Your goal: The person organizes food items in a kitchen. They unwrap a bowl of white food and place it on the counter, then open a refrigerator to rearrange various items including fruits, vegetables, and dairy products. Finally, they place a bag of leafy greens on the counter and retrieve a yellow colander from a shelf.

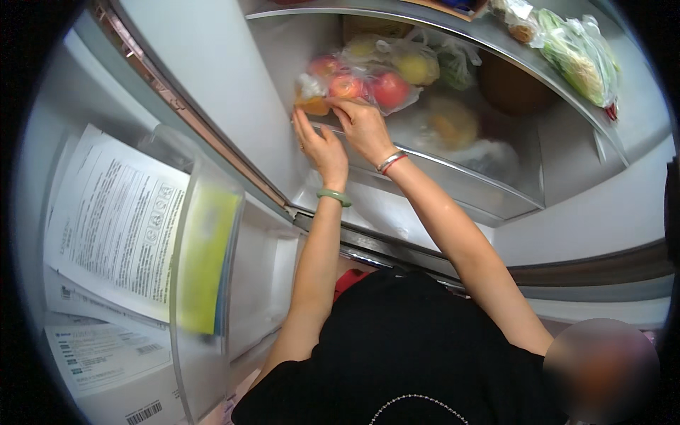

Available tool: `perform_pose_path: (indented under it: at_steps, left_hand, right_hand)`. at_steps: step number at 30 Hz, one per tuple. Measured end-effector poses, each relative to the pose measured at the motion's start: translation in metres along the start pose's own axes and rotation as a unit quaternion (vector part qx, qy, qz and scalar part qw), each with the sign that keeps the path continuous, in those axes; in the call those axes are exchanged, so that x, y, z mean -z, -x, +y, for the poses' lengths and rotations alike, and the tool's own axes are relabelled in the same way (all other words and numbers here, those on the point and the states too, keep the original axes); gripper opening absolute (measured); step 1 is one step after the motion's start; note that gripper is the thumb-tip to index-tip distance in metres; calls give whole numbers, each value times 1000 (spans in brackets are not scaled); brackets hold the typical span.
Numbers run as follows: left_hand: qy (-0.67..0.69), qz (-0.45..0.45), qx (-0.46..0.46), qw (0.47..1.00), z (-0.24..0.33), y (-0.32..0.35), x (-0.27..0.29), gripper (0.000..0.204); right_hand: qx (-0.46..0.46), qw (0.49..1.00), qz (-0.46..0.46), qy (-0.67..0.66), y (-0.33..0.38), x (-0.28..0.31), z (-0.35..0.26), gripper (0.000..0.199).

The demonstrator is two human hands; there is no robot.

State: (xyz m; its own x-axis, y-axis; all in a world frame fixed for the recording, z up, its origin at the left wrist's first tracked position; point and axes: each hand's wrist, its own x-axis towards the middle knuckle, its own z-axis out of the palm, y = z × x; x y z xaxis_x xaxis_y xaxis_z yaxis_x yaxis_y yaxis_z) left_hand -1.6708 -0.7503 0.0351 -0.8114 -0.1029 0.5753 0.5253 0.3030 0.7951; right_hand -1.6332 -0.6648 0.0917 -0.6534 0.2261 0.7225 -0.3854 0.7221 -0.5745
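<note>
A clear plastic bag of red apples and yellow fruit lies on top of an open fridge drawer. My right hand, with a silver and a red bracelet on the wrist, grips the near edge of this bag. My left hand, wearing a green bangle, is just to its left. Its fingers are stretched up against the bag's corner, by a small orange item, and hold nothing. Both forearms reach up from my black top.
A glass shelf above the drawer carries a bag of greens. The drawer holds more bagged fruit and a brown round thing. The open fridge door at left has a clear bin and papers.
</note>
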Motion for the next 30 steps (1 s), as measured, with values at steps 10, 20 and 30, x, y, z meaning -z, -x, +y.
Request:
perform_pose_path:
  at_steps: [10, 20, 30]
  left_hand:
    - [237, 9, 74, 969, -25, -6, -13, 59]
    - [51, -23, 45, 997, 4, -7, 6, 53]
    - [77, 3, 91, 993, -1, -29, 9, 36]
  right_hand:
    - [-67, 962, -86, 250, -53, -38, -16, 29]
    - [-85, 993, 80, -7, -23, -9, 15, 18]
    - [-272, 909, 102, -299, -26, -19, 16, 13]
